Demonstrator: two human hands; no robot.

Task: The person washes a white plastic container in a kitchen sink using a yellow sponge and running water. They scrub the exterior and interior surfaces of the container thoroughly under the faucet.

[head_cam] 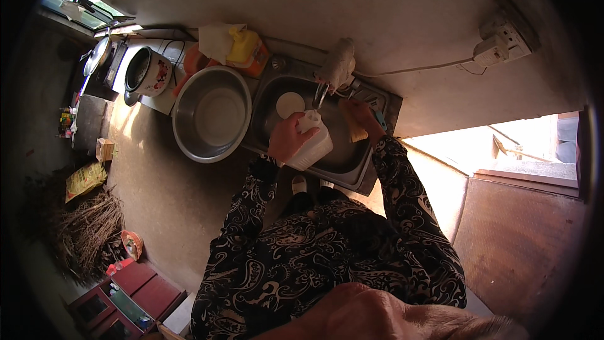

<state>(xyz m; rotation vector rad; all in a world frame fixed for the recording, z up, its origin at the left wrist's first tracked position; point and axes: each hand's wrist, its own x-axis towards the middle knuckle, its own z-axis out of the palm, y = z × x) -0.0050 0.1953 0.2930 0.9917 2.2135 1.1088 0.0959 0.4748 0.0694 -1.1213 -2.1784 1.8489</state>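
Note:
My left hand (pixel 286 138) grips a white translucent plastic jug (pixel 313 147), its open neck just under the tap spout (pixel 321 96). The jug is tilted over the near edge of the metal sink (pixel 365 170). Over the right side of the basin, my right hand (pixel 362 115) holds a yellowish cloth or sponge-like item (pixel 353 125), partly hidden by the fingers. A round white dish or lid (pixel 290 105) lies in the basin. Whitish wrapping (pixel 340 63) covers the tap body.
A large metal basin (pixel 245 104) stands left of the sink. Behind it are a yellow-orange plastic container (pixel 247 52) and a floral pot (pixel 158 75). A plug and cable (pixel 490 51) sit on the wall at right. Brushwood (pixel 92 229) lies on the floor at left.

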